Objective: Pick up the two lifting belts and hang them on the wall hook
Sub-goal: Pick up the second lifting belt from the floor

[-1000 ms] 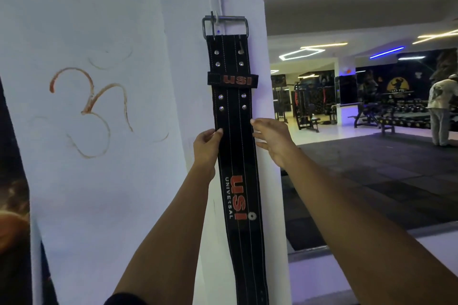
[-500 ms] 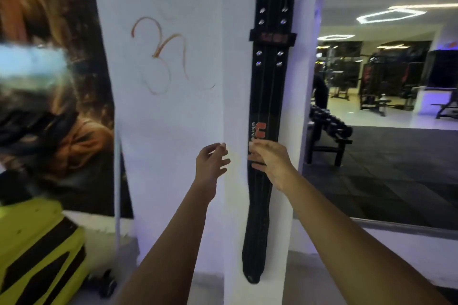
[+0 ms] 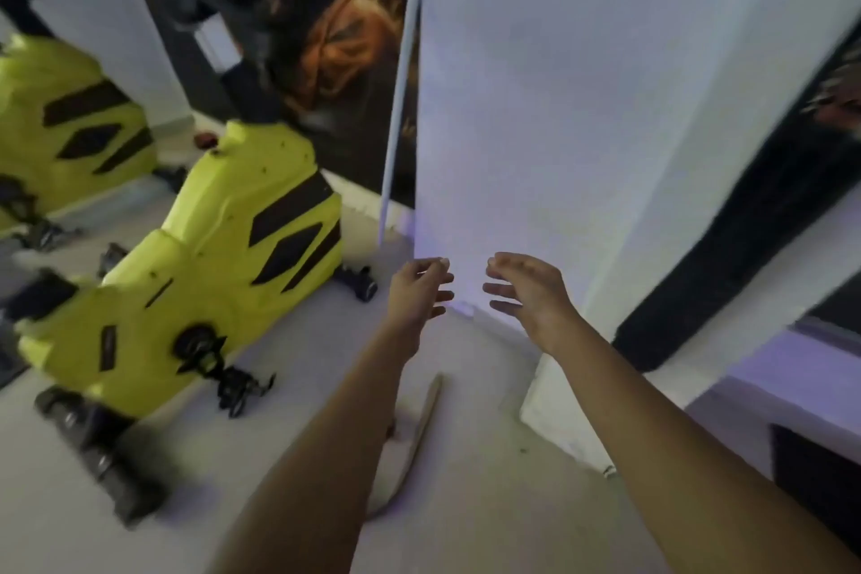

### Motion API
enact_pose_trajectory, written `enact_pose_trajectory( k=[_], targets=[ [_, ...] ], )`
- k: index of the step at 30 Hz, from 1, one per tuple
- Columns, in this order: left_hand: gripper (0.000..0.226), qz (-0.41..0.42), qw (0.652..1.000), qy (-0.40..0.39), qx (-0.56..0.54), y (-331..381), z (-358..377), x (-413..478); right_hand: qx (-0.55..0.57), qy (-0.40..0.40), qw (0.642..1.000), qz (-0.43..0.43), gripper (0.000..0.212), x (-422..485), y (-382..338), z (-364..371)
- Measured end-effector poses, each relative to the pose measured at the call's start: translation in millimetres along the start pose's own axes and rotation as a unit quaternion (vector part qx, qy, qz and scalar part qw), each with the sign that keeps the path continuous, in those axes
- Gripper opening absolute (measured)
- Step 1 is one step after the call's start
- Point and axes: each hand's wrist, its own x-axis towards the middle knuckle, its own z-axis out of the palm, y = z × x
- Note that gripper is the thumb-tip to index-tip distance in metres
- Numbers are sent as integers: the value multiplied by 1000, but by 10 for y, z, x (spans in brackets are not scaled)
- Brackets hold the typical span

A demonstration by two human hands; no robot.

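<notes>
The black belt [image 3: 727, 219] hangs down the right side face of the white pillar [image 3: 536, 107]; its top and the hook are out of frame. A second belt, tan and curved [image 3: 417, 433], lies on the pale floor at the pillar's foot, partly hidden behind my left forearm. My left hand [image 3: 421, 294] and my right hand [image 3: 529, 291] are held out side by side in front of the pillar's base, above the tan belt, fingers spread, both holding nothing. The picture is blurred by motion.
A yellow-green exercise bike [image 3: 200, 289] with black pedals stands on the floor to the left, and a second one [image 3: 60, 117] sits behind it. A dark wall poster [image 3: 303, 14] is left of the pillar. A low white ledge [image 3: 792, 364] runs at right.
The view has swung down from the hung black belt to the floor. My right hand has let go of the black belt; both hands have dropped low, above the tan belt.
</notes>
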Motion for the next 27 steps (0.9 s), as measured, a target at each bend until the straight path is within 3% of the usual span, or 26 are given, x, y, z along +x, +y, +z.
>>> enact_pose_trajectory(
  k=[4,15,20,24,27],
  targets=[
    [10,-66,997,39,26,-711,-585,495,-4,-14,996,85,5,463,820,529],
    [18,-244,960,131,35,-3129,-1509,1987,-6,-3,946,325,15,2206,3585,1463],
    [19,-269,948,146,83,-4333,-1821,3001,37,18,910,413,13,3098,5129,1839],
    [15,-282,943,112,137,-5206,-1992,3677,43,34,889,454,38,3637,6092,2044],
    [9,-270,943,102,167,-5698,-2082,4034,69,43,869,489,34,3940,6620,2180]
  ],
)
